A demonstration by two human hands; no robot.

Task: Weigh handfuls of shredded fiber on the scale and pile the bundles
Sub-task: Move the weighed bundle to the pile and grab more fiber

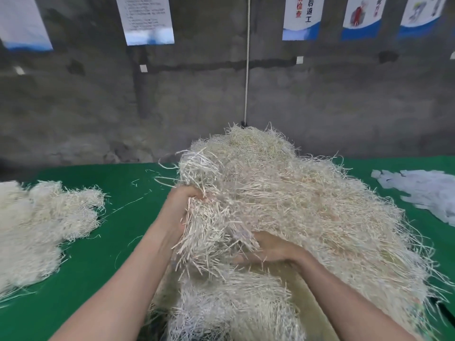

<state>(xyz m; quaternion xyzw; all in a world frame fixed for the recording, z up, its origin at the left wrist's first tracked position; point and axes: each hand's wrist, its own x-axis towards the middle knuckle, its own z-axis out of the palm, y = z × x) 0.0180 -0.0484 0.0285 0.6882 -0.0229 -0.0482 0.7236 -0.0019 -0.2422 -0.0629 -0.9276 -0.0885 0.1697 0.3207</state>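
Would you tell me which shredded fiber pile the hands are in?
The tall central heap: both the left hand and right hand grip it; the flatter left pile lies untouched.

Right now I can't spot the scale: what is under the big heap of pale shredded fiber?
The green table cover shows around the fiber heap, and a smooth tan surface peeks out at its near edge. Anything else beneath, a scale included, is covered.

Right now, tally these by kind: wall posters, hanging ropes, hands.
Wall posters: 5
Hanging rope: 1
Hands, left hand and right hand, in the fiber: 2
Total: 8
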